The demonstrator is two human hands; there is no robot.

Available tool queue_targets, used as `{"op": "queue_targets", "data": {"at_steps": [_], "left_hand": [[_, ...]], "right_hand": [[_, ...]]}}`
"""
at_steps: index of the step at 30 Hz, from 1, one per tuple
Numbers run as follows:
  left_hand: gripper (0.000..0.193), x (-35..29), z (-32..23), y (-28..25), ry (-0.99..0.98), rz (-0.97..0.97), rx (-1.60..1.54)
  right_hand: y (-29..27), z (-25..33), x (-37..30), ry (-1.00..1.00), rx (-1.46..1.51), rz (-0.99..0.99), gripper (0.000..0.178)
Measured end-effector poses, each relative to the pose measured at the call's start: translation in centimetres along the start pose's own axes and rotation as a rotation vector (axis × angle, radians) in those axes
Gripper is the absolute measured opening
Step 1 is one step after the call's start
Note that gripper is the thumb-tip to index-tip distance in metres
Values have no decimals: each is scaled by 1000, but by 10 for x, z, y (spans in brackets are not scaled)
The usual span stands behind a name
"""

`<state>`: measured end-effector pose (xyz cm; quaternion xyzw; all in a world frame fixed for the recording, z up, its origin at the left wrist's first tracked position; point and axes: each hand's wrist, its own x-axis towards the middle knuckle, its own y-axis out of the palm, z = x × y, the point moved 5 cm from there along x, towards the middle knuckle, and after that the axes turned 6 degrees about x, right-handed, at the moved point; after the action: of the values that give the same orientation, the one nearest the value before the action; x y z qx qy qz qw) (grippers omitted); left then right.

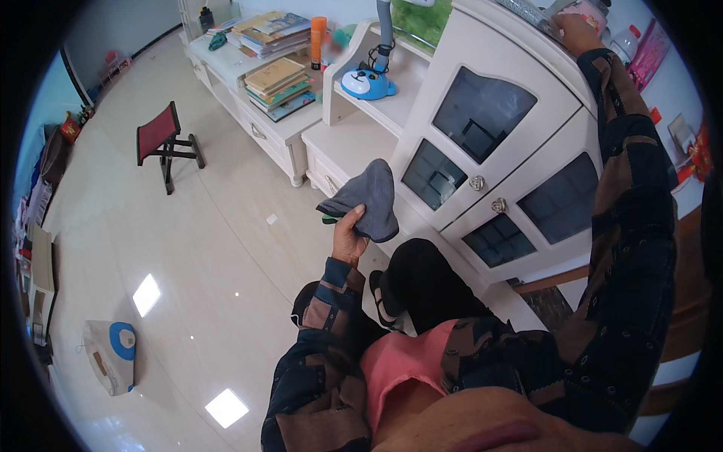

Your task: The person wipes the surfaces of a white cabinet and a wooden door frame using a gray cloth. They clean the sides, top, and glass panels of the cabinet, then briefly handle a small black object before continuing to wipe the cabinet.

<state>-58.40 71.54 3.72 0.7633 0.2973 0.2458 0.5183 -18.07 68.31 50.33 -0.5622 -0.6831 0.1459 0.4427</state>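
In my left hand (pixel 350 235) a grey cloth (pixel 369 200) with a dark edge is pinched, the thumb lying on top of it. The cloth hangs bunched in front of the white cabinet (pixel 482 177), apart from its doors. My right arm stretches up along the cabinet's right side. At the cabinet's top, my right hand (pixel 578 35) is bent beside a pink object (pixel 590 12); its fingers are partly hidden, and whether they grip that object is unclear. A silvery patterned item (pixel 527 12) lies just left of this hand.
A blue animal-faced lamp base (pixel 369 81) stands on the open shelf. Stacked books (pixel 280 87) and an orange canister (pixel 318 43) rest on the low white cabinet (pixel 260 124). A red folding stool (pixel 160 139) and a bag (pixel 111 358) are on the tiled floor.
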Motion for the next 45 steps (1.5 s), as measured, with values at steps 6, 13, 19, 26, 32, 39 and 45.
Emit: {"op": "queue_targets", "data": {"at_steps": [6, 13, 19, 26, 32, 39, 45], "left_hand": [[45, 0, 7, 4, -16, -12, 24], [44, 6, 22, 16, -33, 28, 16], [43, -4, 3, 6, -13, 17, 107], [44, -17, 23, -8, -114, 140, 93], [43, -23, 32, -1, -171, 152, 155], [39, -19, 41, 6, -193, 118, 167], [40, -16, 34, -5, -159, 121, 134]], "right_hand": [[-66, 42, -15, 138, 18, -294, 18], [-121, 86, -31, 56, 183, -645, 28], [-43, 261, -95, 30, 982, -392, 39], [16, 456, -215, -115, 929, 64, 65], [27, 447, -232, -193, 1033, 94, 62], [-48, 326, -212, -160, 844, -337, 47], [-102, 248, -194, 53, 879, -518, 37]]}}
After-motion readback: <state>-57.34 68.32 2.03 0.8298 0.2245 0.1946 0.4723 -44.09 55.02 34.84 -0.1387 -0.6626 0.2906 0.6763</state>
